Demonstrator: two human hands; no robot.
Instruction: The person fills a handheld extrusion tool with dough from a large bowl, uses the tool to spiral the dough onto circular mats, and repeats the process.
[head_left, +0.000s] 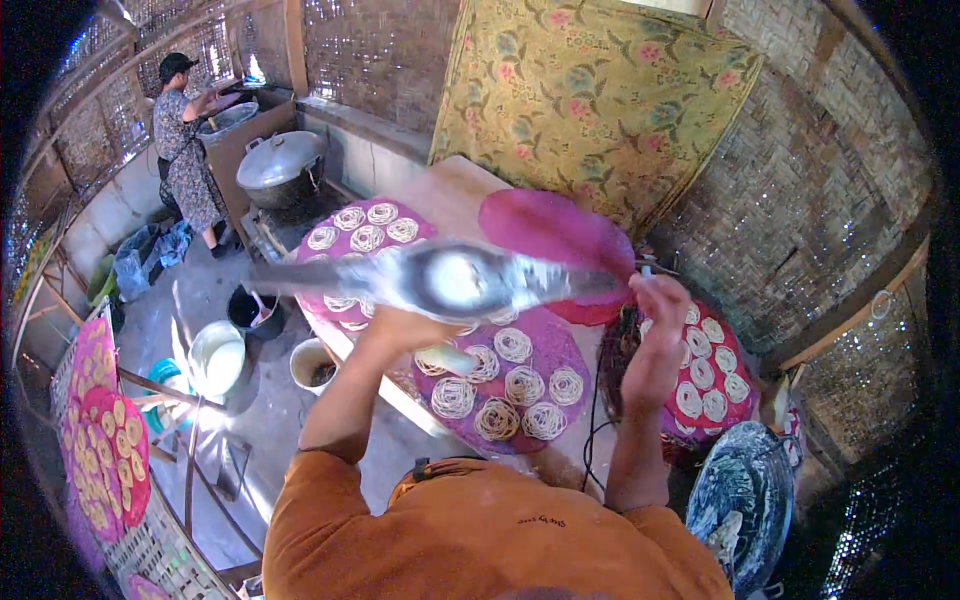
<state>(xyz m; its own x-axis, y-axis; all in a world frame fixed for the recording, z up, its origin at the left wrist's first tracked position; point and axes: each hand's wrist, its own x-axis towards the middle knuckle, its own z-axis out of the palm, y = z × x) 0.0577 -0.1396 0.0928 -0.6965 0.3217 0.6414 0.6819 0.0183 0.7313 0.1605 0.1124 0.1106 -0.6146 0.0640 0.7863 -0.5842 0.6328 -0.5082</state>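
A shiny metal press-like tool (459, 279), blurred by motion, spans the space before my chest, above the table. My left hand (409, 330) is closed around a pale handle (450, 360) under the tool's middle. At its right end, the fingers of my right hand (660, 304) curl about a small pale grip (646, 272). Below lies a round purple mat (480, 416) bearing several coiled nests of pale noodle strands (523, 385). Farther off, another purple mat (420, 217) holds more nests, partly hidden by the tool. A bare magenta round mat (555, 225) lies toward the back.
At the right, a red mat (675, 375) carries nests beside a dough-smeared basin (739, 502). Buckets (217, 360) stand on the floor at left, near a rack of loaded mats (112, 450). A lidded pot (281, 161) sits on a stove; a person (184, 142) works beyond.
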